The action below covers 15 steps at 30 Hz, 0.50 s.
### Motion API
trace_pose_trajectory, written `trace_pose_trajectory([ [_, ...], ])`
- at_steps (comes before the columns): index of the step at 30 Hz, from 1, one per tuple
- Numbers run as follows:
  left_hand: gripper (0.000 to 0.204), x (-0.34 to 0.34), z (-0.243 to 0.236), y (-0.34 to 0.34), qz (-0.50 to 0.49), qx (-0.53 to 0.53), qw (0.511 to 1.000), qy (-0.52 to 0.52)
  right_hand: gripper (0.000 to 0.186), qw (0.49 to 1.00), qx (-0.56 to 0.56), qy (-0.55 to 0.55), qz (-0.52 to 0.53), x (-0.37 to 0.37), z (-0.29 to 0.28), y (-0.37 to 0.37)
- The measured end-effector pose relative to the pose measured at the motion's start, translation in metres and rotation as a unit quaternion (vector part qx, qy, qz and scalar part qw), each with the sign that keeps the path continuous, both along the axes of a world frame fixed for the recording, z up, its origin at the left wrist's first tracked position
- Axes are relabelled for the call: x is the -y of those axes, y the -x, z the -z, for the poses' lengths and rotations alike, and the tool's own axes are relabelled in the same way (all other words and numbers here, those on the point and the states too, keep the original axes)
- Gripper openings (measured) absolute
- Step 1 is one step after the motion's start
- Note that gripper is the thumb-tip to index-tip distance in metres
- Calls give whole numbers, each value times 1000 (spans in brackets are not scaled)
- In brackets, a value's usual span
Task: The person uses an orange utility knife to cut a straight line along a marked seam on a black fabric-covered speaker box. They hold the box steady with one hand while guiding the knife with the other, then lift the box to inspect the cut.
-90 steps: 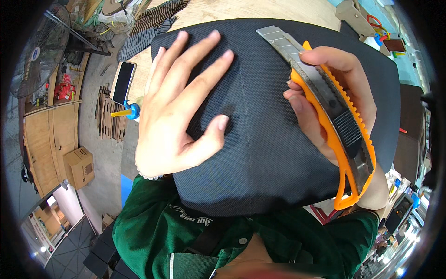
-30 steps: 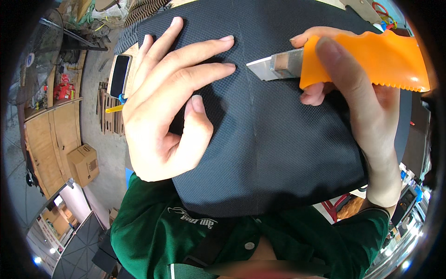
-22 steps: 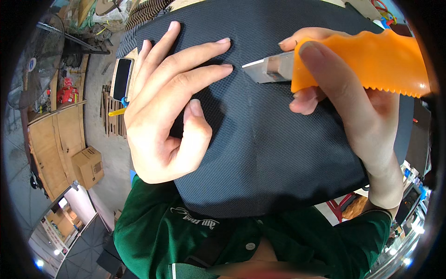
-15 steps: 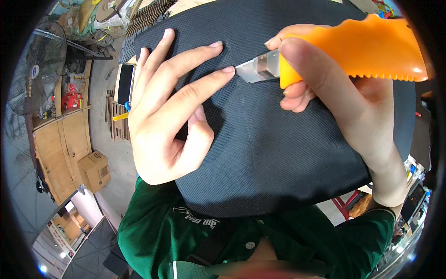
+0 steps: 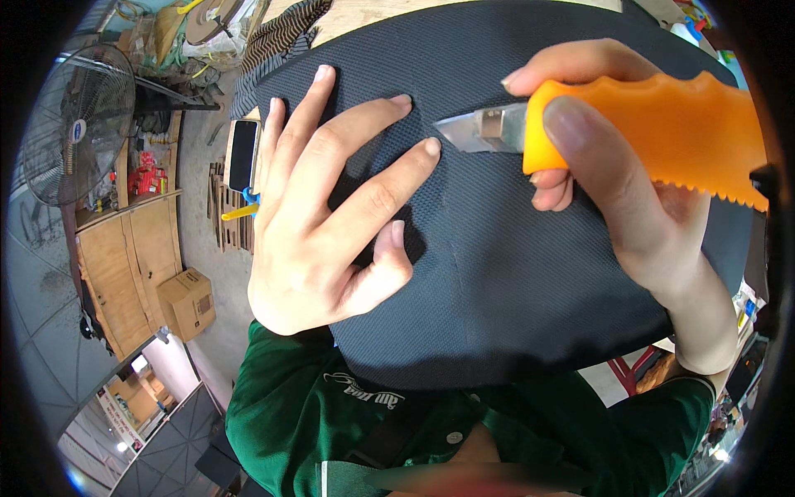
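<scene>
A black textured fabric piece (image 5: 505,298) with a rounded edge and a faint line down its middle fills the centre. My left hand (image 5: 331,215) rests on it, fingers spread and thumb bent, holding nothing. My right hand (image 5: 621,199) grips an orange utility knife (image 5: 671,116) lying sideways, thumb on the handle's front end. The metal blade (image 5: 464,131) points left, its tip close to the faint line, just right of my left index and middle fingertips. Whether the tip touches the fabric I cannot tell. My right fingers are partly hidden behind the handle.
At the left lie a phone (image 5: 243,156) and a blue-and-yellow tool (image 5: 240,210), with striped cloth (image 5: 277,41) above. Farther left are a standing fan (image 5: 79,124), a wooden cabinet (image 5: 120,273) and a cardboard box (image 5: 186,304). A red metal frame (image 5: 625,373) shows below the fabric at right.
Since three seconds ago the knife has turned from pointing forward to pointing left. In the last second both hands have shifted slightly, with my left fingertips staying beside the blade tip.
</scene>
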<state>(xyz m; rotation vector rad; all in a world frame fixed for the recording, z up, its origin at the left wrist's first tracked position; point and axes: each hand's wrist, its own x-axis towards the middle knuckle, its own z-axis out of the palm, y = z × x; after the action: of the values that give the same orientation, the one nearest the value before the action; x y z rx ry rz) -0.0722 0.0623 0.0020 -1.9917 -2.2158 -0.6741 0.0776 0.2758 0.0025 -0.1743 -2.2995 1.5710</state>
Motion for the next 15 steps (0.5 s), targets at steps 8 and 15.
trace_pose_trajectory([
  [8, 41, 1, 6, 3, 6, 22, 999, -37, 28, 1000, 12, 16, -20, -1, 1, -1],
  [15, 37, 3, 8, 7, 41, 68, 995, -53, 25, 1000, -7, -6, -21, 0, 2, 0],
])
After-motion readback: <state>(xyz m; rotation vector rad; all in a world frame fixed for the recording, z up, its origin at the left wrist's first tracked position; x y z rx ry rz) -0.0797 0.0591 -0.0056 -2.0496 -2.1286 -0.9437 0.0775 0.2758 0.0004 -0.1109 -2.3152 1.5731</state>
